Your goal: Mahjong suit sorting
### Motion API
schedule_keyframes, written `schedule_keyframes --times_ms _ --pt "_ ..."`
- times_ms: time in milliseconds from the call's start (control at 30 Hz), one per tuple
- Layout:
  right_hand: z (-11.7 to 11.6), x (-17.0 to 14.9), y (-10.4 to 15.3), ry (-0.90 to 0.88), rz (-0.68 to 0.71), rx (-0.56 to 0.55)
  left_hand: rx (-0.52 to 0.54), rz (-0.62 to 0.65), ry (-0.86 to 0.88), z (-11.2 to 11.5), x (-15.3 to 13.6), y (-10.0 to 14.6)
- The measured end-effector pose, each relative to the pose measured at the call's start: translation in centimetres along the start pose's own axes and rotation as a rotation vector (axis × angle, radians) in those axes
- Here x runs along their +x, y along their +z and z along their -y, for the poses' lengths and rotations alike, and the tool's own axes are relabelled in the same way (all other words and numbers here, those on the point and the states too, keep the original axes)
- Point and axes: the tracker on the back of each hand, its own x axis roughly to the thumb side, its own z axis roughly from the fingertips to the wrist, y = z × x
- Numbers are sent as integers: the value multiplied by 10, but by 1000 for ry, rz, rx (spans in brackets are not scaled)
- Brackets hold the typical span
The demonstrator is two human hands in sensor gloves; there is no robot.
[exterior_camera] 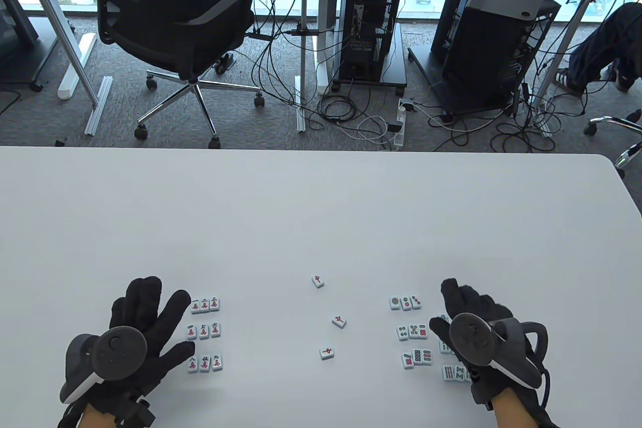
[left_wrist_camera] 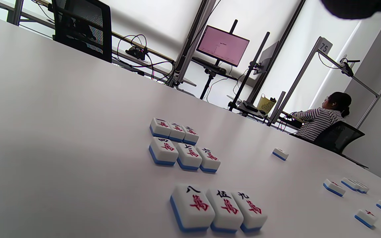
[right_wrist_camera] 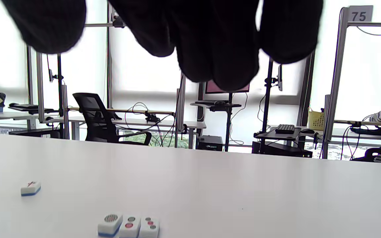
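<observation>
White bench [exterior_camera: 321, 207] fills the lower half of the table view, with an office chair [exterior_camera: 175, 31] and cabled computer carts behind it. Three loose red-character tiles lie in the middle – the far one [exterior_camera: 318, 280], the middle one [exterior_camera: 339, 321] and the near one [exterior_camera: 327, 352] – each turned at its own angle, well apart from both hands and roughly midway between them.

Left hand [exterior_camera: 133, 332] lies flat, fingers spread, holding nothing, just beside the character-suit block [exterior_camera: 204, 332]: nine tiles in three rows of three. Right hand [exterior_camera: 474, 327] is also open and empty, resting partly over the bamboo tiles [exterior_camera: 454, 373], so their count cannot be told. Beside it to the left sits the dot-suit block [exterior_camera: 414, 330], nine tiles in three rows of three.

My judgement: the three red tiles are what is left to group. The near one lies slightly closer to the left hand, its long axis running nearly across the bench.
</observation>
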Motion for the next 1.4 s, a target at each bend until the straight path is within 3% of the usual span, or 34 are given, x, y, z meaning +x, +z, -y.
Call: schedule_keyframes --times_ms 133,233,600,867,1067,1400 --pt "11 -8 -4 -44 -45 -86 -1 2 -5 1 0 0" --pt "3 -10 -3 -84 -31 -107 0 -1 -11 2 0 -1" --pt "-62 -28 5 -85 -34 55 -15 -24 -69 16 0 -8" --pt "-68 -32 10 -81 -32 71 -4 25 -89 28 16 -20" --pt "-64 -24 12 -93 3 46 18 112 -80 27 56 -43" --pt "-54 -13 16 -109 56 12 30 313 -196 42 162 -105"
